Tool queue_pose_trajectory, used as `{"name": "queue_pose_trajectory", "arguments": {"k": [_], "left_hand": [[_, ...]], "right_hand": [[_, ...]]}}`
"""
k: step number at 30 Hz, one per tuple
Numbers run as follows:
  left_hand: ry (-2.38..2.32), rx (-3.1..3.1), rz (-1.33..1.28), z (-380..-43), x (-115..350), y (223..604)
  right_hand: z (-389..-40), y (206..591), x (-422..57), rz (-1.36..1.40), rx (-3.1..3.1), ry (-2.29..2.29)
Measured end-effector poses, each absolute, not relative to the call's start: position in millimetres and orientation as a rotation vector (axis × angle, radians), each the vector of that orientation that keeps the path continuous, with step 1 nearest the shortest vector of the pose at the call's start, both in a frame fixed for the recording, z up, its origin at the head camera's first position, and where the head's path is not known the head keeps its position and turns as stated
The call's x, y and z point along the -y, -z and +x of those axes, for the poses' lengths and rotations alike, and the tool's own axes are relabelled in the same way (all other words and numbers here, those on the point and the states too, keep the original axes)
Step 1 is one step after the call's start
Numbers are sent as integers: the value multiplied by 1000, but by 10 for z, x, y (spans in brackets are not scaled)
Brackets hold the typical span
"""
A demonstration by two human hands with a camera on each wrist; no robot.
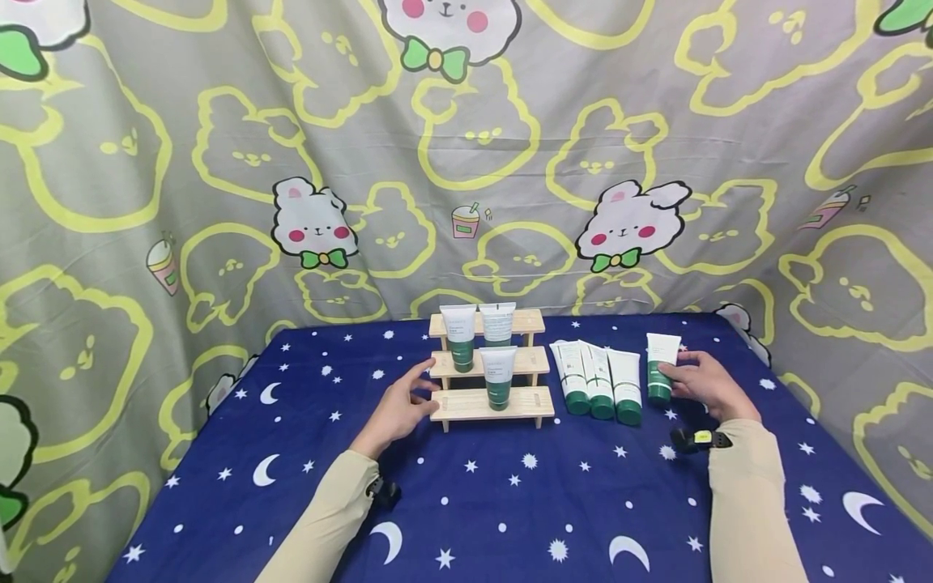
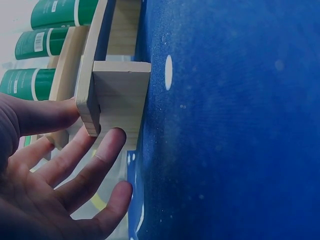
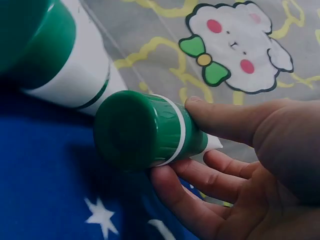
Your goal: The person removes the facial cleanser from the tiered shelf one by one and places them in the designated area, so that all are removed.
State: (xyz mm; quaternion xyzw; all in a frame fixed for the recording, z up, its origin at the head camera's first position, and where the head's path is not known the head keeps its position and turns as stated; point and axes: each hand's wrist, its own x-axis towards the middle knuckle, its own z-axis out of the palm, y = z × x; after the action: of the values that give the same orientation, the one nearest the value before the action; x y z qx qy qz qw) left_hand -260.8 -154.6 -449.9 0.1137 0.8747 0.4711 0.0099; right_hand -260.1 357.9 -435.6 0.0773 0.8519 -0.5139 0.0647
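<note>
A gray patterned curtain (image 1: 510,138) forms the background, and a dark blue tablecloth (image 1: 583,510) with white moons and stars covers the work surface. Two beige sleeves (image 1: 321,510) extend forward over the cloth. The left hand (image 1: 394,411) is positioned at the left end of a three-step wooden rack (image 1: 528,361); its fingers are spread and slightly bent, with the thumb and fingertips touching the step ends and not wrapped around them. The right hand (image 1: 707,382) grasps a single tube between thumb and fingers at its lower part. The rack carries three upright tubes, caps down: one on the bottom step (image 1: 535,398) and two on the middle step. To its right, further tubes (image 1: 599,372) lie side by side, caps toward the person. The held tube (image 1: 662,356) is located right of this row, white above and green below, crimped end up; its smooth green cap (image 3: 137,132) adjoins a white band. Contact between cap and cloth cannot be determined.
</note>
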Motion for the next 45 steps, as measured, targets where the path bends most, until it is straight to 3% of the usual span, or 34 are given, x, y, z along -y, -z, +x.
{"name": "queue_pose_trajectory", "arguments": {"k": [45], "left_hand": [[-1488, -2708, 322, -2617, 1539, 4478]], "right_hand": [[-2725, 4505, -3242, 278, -2606, 1385]]}}
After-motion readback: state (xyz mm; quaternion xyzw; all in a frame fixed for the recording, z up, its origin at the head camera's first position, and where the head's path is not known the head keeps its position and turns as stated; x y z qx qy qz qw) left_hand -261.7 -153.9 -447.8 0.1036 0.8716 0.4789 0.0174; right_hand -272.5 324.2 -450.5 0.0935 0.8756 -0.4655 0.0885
